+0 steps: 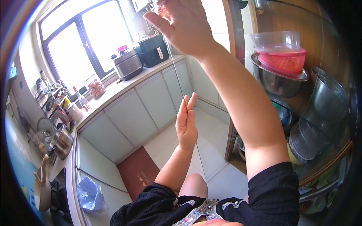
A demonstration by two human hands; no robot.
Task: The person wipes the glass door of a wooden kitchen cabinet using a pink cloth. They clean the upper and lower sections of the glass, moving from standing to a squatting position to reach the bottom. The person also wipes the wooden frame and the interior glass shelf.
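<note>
My left hand point(187, 128) is in the middle of the view, around the thin dark edge of an upright clear glass panel point(201, 162), fingers and thumb on either side of it. Higher up, at the top of the view, my right hand point(188, 26) is raised with the arm stretched out. A reddish, rough-textured thing, perhaps a cloth or scrubber point(164, 10), shows under its fingers; most of it is hidden by the hand. The right hand appears to be against the upper part of the panel.
A counter point(109, 91) under the window carries a multicooker point(127, 64), an air fryer point(152, 50) and a container of eggs point(96, 89). Left are a steel pot point(61, 144) and a bag-lined bin point(90, 193). A brown mat point(138, 172) lies on the floor. Right, shelves hold bowls point(278, 76).
</note>
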